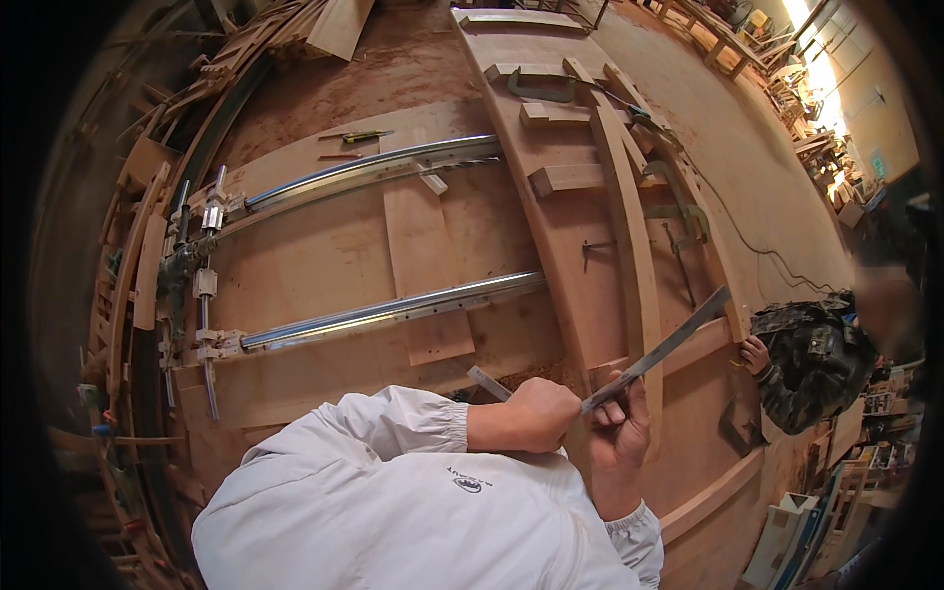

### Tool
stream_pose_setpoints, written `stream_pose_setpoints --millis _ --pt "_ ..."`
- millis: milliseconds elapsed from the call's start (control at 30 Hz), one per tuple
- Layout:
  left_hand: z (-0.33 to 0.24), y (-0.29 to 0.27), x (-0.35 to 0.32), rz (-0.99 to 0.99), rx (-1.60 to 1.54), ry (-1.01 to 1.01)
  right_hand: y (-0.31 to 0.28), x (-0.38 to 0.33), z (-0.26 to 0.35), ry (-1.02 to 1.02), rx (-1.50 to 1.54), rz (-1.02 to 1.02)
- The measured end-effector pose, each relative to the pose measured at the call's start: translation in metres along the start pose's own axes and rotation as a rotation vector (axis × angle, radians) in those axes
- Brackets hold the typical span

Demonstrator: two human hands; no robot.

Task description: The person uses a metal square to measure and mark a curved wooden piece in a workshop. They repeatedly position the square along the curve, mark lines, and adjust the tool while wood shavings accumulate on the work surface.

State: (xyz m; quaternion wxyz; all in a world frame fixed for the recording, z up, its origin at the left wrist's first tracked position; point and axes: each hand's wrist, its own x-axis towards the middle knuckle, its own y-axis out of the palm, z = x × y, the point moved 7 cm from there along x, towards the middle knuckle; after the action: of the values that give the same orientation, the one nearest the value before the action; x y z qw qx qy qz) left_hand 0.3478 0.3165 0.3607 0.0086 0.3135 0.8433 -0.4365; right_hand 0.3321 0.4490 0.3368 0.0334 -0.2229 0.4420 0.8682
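My left hand [536,413] is closed in front of my chest around what looks like a metal try square. The long grey blade [664,354] runs up to the right from between my hands, and a shorter metal arm [489,384] sticks out on the left of my left hand. Its corner is hidden behind my fingers. My right hand [621,433] is palm up, its fingers curled and pinching the lower end of the blade. Beneath the blade lies a long wooden bar [627,236] on a wooden panel [551,231].
C-clamps [688,224] and wood blocks [568,179] lie along the panel. To the left, two shiny rails [393,307] cross a wooden board, joined to a carriage [211,218]. A co-worker's hand [755,356] touches the panel's right edge. A cable [723,211] trails across the floor.
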Motion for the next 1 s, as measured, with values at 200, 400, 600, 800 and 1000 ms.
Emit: stream_pose_setpoints --millis 200,400,600,800,1000 --pt "0.0000 0.0017 -0.0009 0.012 0.005 -0.002 -0.0016 -0.0016 -0.0022 0.002 -0.003 0.008" --pt "-0.0003 0.0064 -0.0003 0.017 0.008 0.007 -0.0023 -0.0056 -0.0016 -0.018 -0.010 -0.019" --pt "-0.0046 0.0023 -0.0022 0.004 0.009 0.029 -0.0041 -0.0078 -0.0011 -0.023 0.012 0.000" --pt "-0.0068 0.0028 -0.0034 0.009 0.009 0.032 -0.0084 -0.0088 -0.0012 -0.029 0.018 0.000" --pt "-0.0072 0.0025 -0.0038 0.020 0.009 0.023 -0.0066 -0.0086 0.0004 -0.034 0.003 0.010"
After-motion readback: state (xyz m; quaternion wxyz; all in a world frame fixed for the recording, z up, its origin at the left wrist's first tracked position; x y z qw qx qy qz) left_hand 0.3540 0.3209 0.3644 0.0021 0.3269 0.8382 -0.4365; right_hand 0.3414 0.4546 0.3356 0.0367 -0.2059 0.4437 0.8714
